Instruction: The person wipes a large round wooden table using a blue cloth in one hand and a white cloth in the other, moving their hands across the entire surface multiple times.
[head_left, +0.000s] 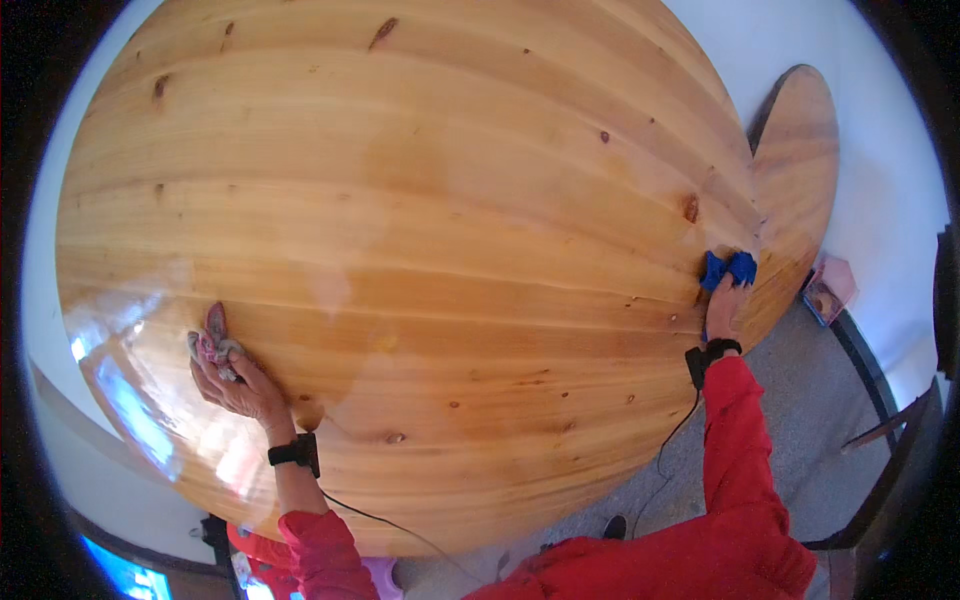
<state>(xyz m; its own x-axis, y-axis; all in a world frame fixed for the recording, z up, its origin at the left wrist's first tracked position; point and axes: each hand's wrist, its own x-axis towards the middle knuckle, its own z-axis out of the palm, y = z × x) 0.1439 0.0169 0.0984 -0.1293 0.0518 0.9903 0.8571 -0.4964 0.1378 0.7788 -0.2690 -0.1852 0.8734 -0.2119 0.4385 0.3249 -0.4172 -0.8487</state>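
Observation:
A large glossy wooden tabletop with dark knots (465, 247) fills most of the head view. On its left part, my left hand (240, 386) holds a crumpled pink and greyish cloth (215, 345) against the surface. Near the right edge, my right hand (726, 307) grips a bunched blue cloth (729, 270), which rests on the wood. Each wrist wears a black band with a small dark device, and a thin cable runs from each. The fingertips of my right hand are partly hidden by the blue cloth.
Beyond the right edge stands a second rounded wooden surface (799, 165) by the white wall. A pink container (831, 285) sits near the wall's base. Dark wooden furniture (892, 480) is at the lower right. Red and purple items (259, 551) lie below the tabletop's lower left edge.

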